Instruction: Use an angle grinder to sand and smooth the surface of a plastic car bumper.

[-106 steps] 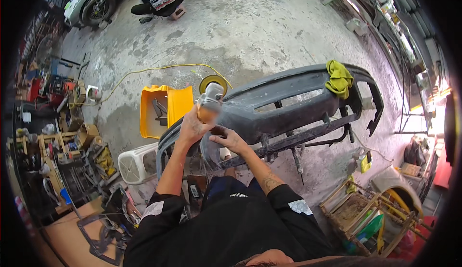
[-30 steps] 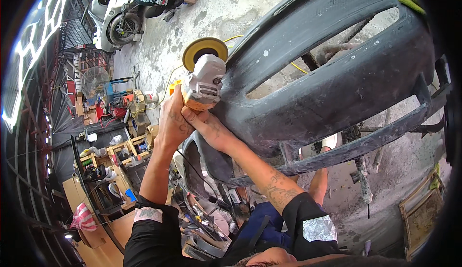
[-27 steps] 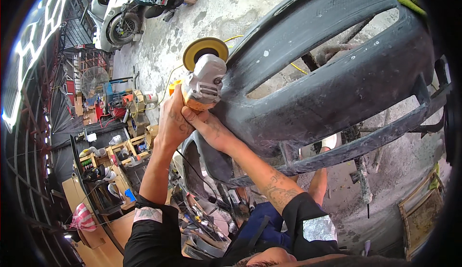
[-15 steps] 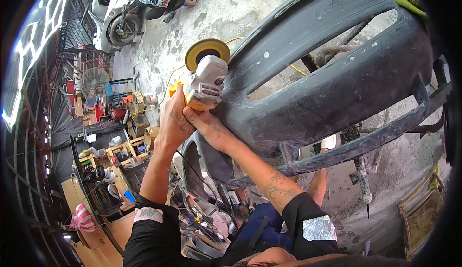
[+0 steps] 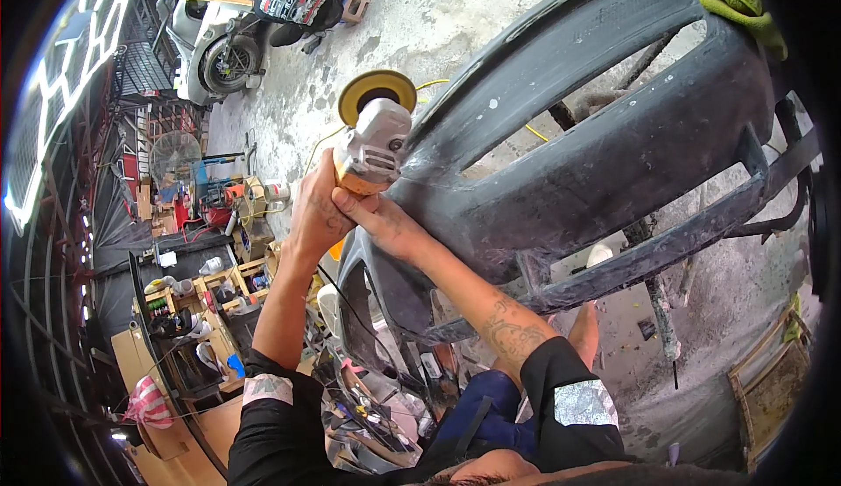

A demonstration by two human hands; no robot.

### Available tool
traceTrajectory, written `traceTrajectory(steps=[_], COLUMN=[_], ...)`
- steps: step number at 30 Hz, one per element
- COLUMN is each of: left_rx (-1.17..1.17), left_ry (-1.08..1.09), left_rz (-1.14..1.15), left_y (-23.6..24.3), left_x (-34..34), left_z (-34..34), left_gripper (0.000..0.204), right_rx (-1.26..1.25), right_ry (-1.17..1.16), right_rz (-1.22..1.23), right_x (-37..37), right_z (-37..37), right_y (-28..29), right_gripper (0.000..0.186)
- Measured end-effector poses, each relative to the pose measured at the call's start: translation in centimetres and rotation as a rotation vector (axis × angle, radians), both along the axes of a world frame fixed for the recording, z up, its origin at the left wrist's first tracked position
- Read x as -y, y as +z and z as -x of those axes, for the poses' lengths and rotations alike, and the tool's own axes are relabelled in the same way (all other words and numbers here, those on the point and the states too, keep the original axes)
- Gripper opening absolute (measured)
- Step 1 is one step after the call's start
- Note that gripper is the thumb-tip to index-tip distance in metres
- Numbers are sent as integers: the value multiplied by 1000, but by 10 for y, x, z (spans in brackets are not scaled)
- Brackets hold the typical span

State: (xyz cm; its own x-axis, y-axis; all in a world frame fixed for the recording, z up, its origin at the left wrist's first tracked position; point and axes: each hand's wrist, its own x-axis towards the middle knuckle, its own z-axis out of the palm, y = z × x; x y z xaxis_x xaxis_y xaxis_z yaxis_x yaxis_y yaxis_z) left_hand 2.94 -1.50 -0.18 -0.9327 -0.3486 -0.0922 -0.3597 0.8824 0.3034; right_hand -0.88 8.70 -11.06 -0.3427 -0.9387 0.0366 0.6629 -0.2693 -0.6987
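Both of my hands are wrapped round an angle grinder (image 5: 375, 146) with a grey metal head, an orange body and a round yellow disc. My left hand (image 5: 311, 210) closes on the grinder's left side. My right hand (image 5: 383, 223) grips its rear end from the right, the thumbs close together. Just right of the grinder is a dark grey car bumper (image 5: 604, 171) with long openings and scuffed, dusty patches. The disc sits beside the bumper's left end; I cannot tell whether it touches. A dark cord hangs below my hands.
A green cloth (image 5: 731, 0) drapes over the bumper's far right end. Another person (image 5: 298, 0) crouches beside a scooter (image 5: 228, 61) at the far left. Wooden pallets (image 5: 232, 289) and cluttered tools stand on the left. A yellow cord (image 5: 320, 146) runs across the concrete floor.
The bumper, green cloth and crouching person have shifted slightly in view. Both hands keep their grip on the grinder, which stays at nearly the same place in the picture.
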Motion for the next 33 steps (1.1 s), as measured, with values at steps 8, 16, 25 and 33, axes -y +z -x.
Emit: traceTrajectory(steps=[8, 16, 25, 33], left_rx=[47, 37, 89, 69], left_ry=[-28, -80, -76, -101], left_rz=[20, 131, 36, 23], left_y=[-6, -5, -7, -10], left_x=[6, 2, 8, 8], left_z=[-4, -1, -1, 0], left_gripper=[61, 54, 61, 48], right_rx=[25, 40, -5, 47], right_ry=[10, 123, 53, 70], right_rz=[-45, 8, -8, 29], right_x=[5, 10, 10, 13], right_z=[-10, -8, -10, -12], right_y=[-9, -17, -16, -17], right_gripper=[87, 88, 92, 92])
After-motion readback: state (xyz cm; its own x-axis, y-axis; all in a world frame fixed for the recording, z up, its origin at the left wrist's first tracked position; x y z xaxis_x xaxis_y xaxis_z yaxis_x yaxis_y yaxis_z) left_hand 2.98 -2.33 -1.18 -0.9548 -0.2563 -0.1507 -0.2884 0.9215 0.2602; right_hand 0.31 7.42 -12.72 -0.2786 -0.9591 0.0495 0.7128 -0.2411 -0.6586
